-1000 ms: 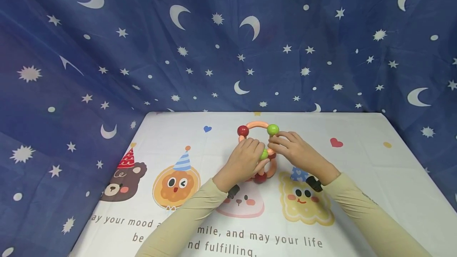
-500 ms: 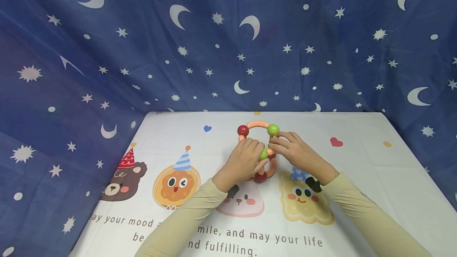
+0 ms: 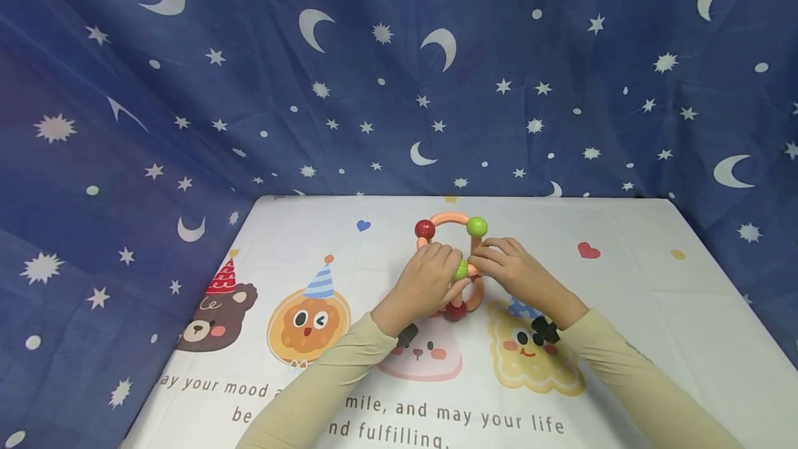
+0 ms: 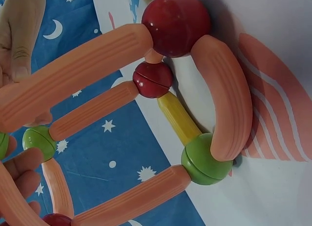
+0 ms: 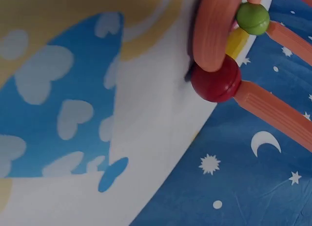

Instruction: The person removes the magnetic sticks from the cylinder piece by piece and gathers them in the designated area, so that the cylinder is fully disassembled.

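A frame of orange rods (image 3: pixel 450 217) joined by red and green balls stands on the table between both hands. My left hand (image 3: pixel 424 283) grips its near upper side, fingers curled beside a green ball (image 3: pixel 461 270). From the right, my right hand (image 3: pixel 520 272) pinches a short orange rod (image 3: pixel 473 271) next to that ball. The left wrist view shows the frame from below, with a large red ball (image 4: pixel 176 24), a yellow rod (image 4: pixel 179 119) and a green ball (image 4: pixel 206 159) low down. A red ball (image 5: pixel 217 80) and curved rod (image 5: pixel 214 31) appear in the right wrist view.
A white cloth (image 3: pixel 623 241) printed with cartoon figures and lettering covers the table. Behind and at the left hangs a blue curtain (image 3: pixel 374 116) with moons and stars. A black wrist device (image 3: pixel 545 330) shows at the right cuff.
My right hand has shifted slightly down, its fingers now at the short orange rod beside the near green ball. The left hand and the frame stay in place.
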`<state>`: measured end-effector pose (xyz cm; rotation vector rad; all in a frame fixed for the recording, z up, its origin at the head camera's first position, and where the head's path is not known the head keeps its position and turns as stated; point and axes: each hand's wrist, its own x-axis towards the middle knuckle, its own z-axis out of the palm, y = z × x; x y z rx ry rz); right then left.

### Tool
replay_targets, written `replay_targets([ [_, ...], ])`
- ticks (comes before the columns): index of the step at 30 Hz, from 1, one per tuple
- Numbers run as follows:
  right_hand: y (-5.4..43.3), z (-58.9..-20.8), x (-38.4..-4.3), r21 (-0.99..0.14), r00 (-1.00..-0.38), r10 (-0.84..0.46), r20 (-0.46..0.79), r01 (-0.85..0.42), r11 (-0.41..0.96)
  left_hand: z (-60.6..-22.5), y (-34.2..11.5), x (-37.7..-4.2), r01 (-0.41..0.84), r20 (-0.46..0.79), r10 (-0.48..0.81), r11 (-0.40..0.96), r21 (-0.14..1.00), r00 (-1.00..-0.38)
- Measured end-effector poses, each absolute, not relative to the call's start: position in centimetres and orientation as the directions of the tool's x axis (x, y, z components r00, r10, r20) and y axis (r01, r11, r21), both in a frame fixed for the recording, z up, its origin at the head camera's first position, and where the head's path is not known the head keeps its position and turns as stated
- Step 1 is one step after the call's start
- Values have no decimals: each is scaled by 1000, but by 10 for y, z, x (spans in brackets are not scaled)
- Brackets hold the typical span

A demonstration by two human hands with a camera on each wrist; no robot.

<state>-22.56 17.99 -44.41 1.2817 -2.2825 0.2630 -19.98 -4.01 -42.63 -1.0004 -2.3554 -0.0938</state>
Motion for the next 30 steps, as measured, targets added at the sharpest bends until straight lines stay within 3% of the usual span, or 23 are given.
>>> replay_targets([
  [4, 180, -442, -224, 75, -452, -744, 493, -829, 554, -427, -40, -200, 682, 530, 638, 717, -145, -558],
  [20, 185, -432, -223, 80, -420, -764, 489, -851, 519, -428, -40, -200, 673, 533, 641, 720, -168, -553],
  [30, 195, -429, -222, 119, -363, -756, 545, -859, 499, -428, -40, -200, 674, 533, 640, 720, -164, -553],
])
